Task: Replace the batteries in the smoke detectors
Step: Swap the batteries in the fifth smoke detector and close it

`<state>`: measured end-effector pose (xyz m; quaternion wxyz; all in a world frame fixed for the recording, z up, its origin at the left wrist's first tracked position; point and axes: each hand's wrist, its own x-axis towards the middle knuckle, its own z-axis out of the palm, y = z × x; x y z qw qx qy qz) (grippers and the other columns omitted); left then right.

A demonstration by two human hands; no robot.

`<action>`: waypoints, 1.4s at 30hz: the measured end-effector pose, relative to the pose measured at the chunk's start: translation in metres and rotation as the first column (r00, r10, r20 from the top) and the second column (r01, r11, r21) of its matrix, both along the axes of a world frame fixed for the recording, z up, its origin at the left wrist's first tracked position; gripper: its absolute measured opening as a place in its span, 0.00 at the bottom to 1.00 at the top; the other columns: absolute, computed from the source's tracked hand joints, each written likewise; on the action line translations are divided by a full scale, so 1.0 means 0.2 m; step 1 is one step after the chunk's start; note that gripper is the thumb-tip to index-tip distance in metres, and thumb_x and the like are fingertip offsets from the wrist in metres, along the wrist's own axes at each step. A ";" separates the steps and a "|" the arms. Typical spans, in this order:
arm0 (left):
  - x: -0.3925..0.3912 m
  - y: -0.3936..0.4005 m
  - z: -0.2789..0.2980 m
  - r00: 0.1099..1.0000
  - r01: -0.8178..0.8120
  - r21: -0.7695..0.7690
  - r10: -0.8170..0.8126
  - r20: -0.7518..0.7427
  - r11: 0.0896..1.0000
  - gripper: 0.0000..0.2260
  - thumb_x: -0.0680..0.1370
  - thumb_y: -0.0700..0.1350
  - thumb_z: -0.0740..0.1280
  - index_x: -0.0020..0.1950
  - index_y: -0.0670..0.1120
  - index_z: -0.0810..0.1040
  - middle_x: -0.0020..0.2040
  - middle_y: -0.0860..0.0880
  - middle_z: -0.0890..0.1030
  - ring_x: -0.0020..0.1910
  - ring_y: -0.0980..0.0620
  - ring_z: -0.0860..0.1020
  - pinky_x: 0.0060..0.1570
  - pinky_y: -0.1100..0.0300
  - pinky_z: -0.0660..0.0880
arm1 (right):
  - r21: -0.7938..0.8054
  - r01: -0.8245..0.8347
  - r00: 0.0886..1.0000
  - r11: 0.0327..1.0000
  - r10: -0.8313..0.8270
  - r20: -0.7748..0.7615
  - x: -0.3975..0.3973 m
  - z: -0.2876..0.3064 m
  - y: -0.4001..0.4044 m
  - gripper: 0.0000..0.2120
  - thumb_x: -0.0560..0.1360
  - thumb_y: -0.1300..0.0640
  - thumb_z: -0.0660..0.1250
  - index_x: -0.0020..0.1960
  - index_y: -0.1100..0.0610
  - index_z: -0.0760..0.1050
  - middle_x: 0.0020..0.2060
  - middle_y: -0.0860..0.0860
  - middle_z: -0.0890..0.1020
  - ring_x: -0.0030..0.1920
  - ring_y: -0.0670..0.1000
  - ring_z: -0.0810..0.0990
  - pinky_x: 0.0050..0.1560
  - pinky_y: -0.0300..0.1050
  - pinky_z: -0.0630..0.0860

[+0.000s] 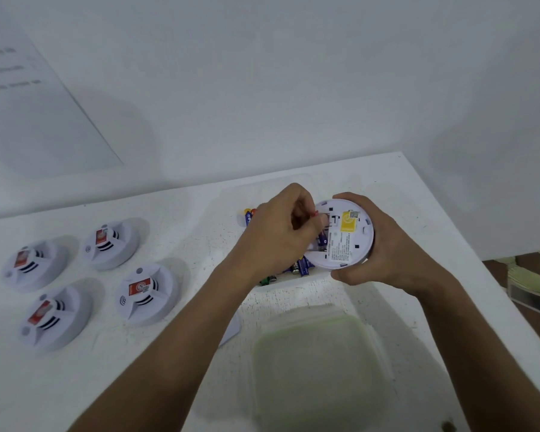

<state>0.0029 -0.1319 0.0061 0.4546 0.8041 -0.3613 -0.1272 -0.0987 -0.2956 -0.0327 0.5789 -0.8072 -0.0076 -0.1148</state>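
My right hand (384,244) grips a round white smoke detector (348,241), turned back side up with a yellow sticker showing. My left hand (281,235) is pinched at the detector's open battery bay, its fingertips on a blue battery (321,241) sitting there. Both hands hover over a clear plastic tray (231,198) that holds loose blue batteries (300,267). Several more white smoke detectors with red labels lie face up on the left of the table, the nearest one (144,293) beside my left forearm.
A clear lidded container with a green rim (318,363) stands close in front of me. A small white cover piece (233,328) lies by my left forearm. The white table's right edge (449,222) drops to a tiled floor. A paper sheet (28,98) hangs on the wall.
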 end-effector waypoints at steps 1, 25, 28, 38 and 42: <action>0.00 0.00 0.00 0.999 -0.014 -0.023 0.013 -0.053 1.000 0.07 0.76 0.47 0.70 0.45 0.49 0.73 0.38 0.50 0.82 0.36 0.53 0.78 0.37 0.60 0.75 | -0.012 -0.001 1.000 1.000 0.001 -0.004 0.00 0.00 -0.01 0.41 0.56 0.59 0.79 0.67 0.52 0.69 0.57 0.46 0.78 0.58 0.49 0.79 0.52 0.37 0.79; 0.17 0.11 -0.15 0.958 -0.285 0.352 0.255 0.132 0.892 0.09 0.78 0.49 0.67 0.57 0.49 0.80 0.47 0.53 0.80 0.35 0.61 0.77 0.35 0.71 0.68 | -0.001 0.085 0.988 0.996 -0.084 -0.127 -0.11 -0.06 -0.13 0.45 0.56 0.61 0.80 0.69 0.48 0.67 0.60 0.45 0.77 0.62 0.46 0.77 0.55 0.39 0.80; 0.33 0.14 -0.14 0.912 -0.395 0.287 0.336 0.234 0.873 0.09 0.77 0.50 0.68 0.56 0.50 0.80 0.52 0.50 0.77 0.50 0.52 0.77 0.48 0.66 0.67 | 0.010 0.066 0.990 0.998 -0.064 -0.124 -0.10 -0.06 -0.12 0.44 0.57 0.62 0.80 0.69 0.46 0.67 0.60 0.43 0.78 0.62 0.45 0.77 0.54 0.37 0.79; 0.66 0.05 -0.22 0.985 -0.150 0.660 0.173 0.031 0.736 0.22 0.68 0.56 0.76 0.62 0.54 0.80 0.67 0.47 0.73 0.69 0.45 0.66 0.65 0.52 0.68 | 0.003 0.038 0.990 0.999 -0.037 -0.137 -0.08 -0.06 -0.09 0.45 0.56 0.60 0.80 0.68 0.43 0.67 0.61 0.42 0.77 0.62 0.45 0.77 0.54 0.38 0.79; 0.69 0.03 -0.22 0.994 -0.096 0.714 0.110 0.027 0.694 0.23 0.69 0.56 0.76 0.62 0.52 0.80 0.66 0.51 0.76 0.65 0.47 0.70 0.64 0.52 0.70 | 0.003 0.030 0.991 1.000 -0.030 -0.127 -0.07 -0.05 -0.09 0.44 0.55 0.54 0.81 0.67 0.41 0.67 0.60 0.40 0.77 0.62 0.44 0.77 0.54 0.33 0.78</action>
